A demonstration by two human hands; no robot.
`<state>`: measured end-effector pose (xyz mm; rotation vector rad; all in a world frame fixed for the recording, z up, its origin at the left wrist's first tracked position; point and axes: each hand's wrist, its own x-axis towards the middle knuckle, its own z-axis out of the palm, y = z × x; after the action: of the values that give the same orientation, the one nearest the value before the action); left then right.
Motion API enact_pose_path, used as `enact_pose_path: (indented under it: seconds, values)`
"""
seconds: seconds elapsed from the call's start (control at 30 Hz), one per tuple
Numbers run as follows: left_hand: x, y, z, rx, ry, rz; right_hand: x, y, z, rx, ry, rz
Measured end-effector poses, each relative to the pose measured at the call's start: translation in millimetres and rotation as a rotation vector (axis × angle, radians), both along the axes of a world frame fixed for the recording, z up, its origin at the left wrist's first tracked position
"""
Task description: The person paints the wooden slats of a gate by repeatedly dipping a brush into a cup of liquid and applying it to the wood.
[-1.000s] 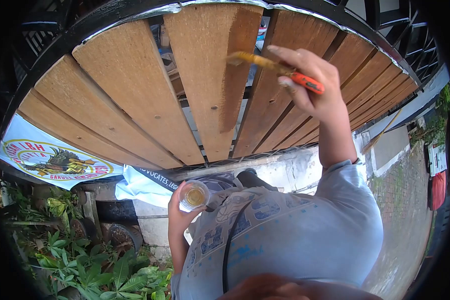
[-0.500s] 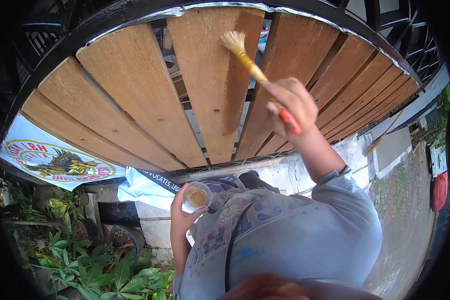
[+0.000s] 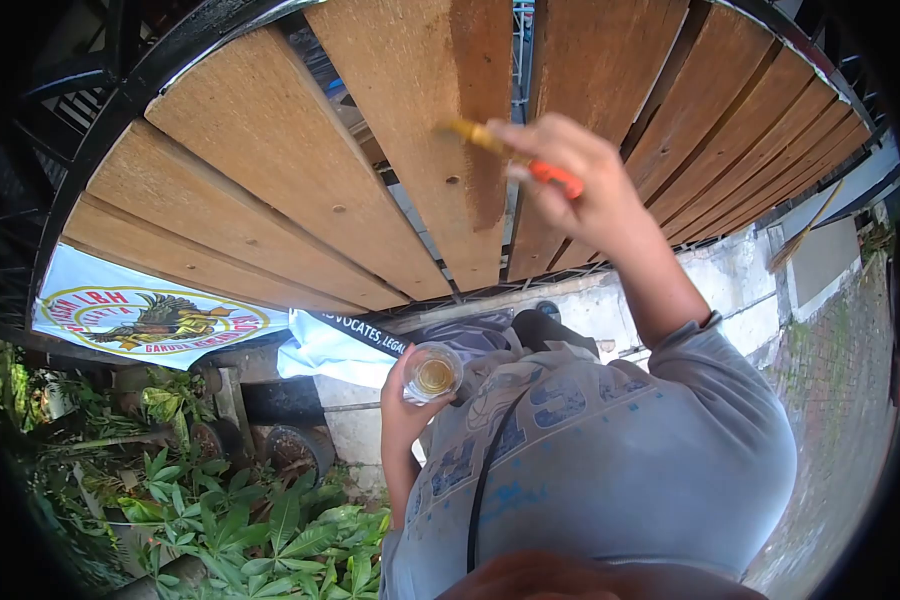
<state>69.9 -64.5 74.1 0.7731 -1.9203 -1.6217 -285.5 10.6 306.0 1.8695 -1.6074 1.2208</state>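
My right hand is closed around a paintbrush with a red-orange handle end. The brush head lies over a wooden slat and is smeared by motion. Along the right side of that slat runs a darker, freshly coated strip; the left side is paler. Close to my body, my left hand grips a clear plastic cup with some yellowish liquid in the bottom.
More wooden slats fan out on both sides, with gaps between, inside a black metal frame. A printed banner hangs at the left. Leafy plants grow below it. A broom leans at the right.
The brush has gone from its bristles resting high on the slat to a blurred position lower down. The whole view has shifted slightly. The cup stays in my left hand.
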Motion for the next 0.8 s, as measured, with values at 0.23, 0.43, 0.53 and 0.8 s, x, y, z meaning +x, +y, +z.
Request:
enact_pose_path:
  seconds: [0.23,0.43,0.53,0.8]
  values:
    - [5,4,-1,0.033,0.015,0.031,-18,0,36,-0.504,0.245,-0.050]
    - [6,5,-3,0.091,0.099,0.061,-11,4,-101,-0.057,0.026,0.013]
    - [0,7,-3,0.063,0.124,0.088,-11,20,-166,0.133,-0.089,0.048]
    - [-3,5,9,0.021,0.005,-0.003,-38,32,-297,0.619,-0.115,-0.088]
